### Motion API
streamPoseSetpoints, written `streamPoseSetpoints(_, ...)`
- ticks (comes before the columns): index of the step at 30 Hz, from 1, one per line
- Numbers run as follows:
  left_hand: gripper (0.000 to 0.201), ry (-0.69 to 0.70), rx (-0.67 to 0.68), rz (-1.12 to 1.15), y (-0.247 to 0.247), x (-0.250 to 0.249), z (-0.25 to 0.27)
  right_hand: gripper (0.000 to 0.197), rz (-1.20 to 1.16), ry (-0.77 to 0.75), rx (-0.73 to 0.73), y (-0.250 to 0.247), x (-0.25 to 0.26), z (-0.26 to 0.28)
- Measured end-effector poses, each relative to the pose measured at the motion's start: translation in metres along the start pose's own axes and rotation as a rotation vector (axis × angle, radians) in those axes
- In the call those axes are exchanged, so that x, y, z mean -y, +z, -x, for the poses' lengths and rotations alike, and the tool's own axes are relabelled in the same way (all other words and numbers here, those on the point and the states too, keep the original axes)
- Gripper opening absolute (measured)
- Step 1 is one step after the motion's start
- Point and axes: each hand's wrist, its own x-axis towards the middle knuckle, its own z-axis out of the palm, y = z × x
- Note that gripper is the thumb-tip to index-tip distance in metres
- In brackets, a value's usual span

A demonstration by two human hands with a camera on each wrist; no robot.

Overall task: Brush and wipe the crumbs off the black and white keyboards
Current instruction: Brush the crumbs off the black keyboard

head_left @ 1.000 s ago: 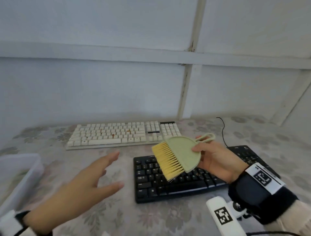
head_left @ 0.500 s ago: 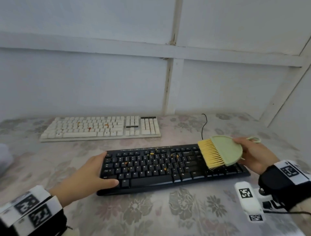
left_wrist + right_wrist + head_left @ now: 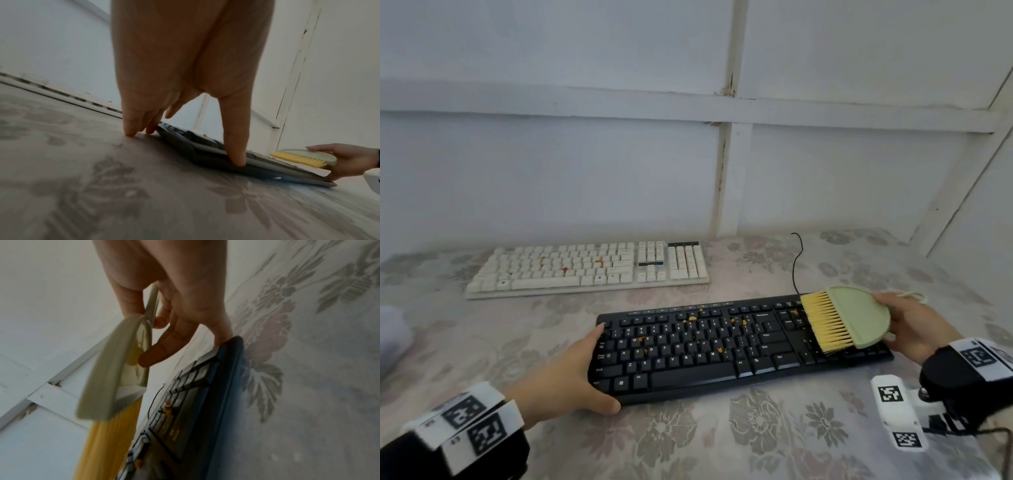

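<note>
A black keyboard [image 3: 722, 346] with orange crumbs [image 3: 692, 318] lies near me on the floral cloth. My left hand [image 3: 589, 370] braces its left end with straight fingers, the thumb against the front edge [image 3: 236, 155]. My right hand [image 3: 893, 322] grips a pale green brush [image 3: 856, 315] by its flat back. The yellow bristles [image 3: 825, 325] rest on the keys at the keyboard's right end. In the right wrist view the brush [image 3: 111, 378] hangs over the keys [image 3: 185, 402]. A white keyboard [image 3: 585, 267] with orange crumbs [image 3: 599, 261] lies farther back.
A thin black cable [image 3: 796, 263] runs from the black keyboard's back toward the white panelled wall [image 3: 722, 171]. A white container [image 3: 390, 335] shows at the far left edge. The floral cloth [image 3: 756, 428] covers the table in front.
My left hand has moved from mid-air to the black keyboard's left end. My right hand has carried the brush to the right end and lowered its bristles onto the keys.
</note>
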Motion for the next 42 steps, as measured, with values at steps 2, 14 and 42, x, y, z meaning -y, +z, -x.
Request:
streamPoseSetpoints(2,0.100,0.027,0.009,0.053,-0.001,0.004,0.000,0.019,-0.023,-0.009,0.003,-0.001,-0.001,-0.003)
streamPoseSetpoints(14,0.089,0.055,-0.076,0.166,-0.010,0.014,-0.001,0.025,-0.082,-0.072,0.154,-0.002,-0.009,0.000)
streamPoseSetpoints(42,0.122,0.074,-0.109,0.409,-0.022,0.048,-0.007,0.041,-0.085,-0.101,0.303,-0.016,-0.011,-0.009)
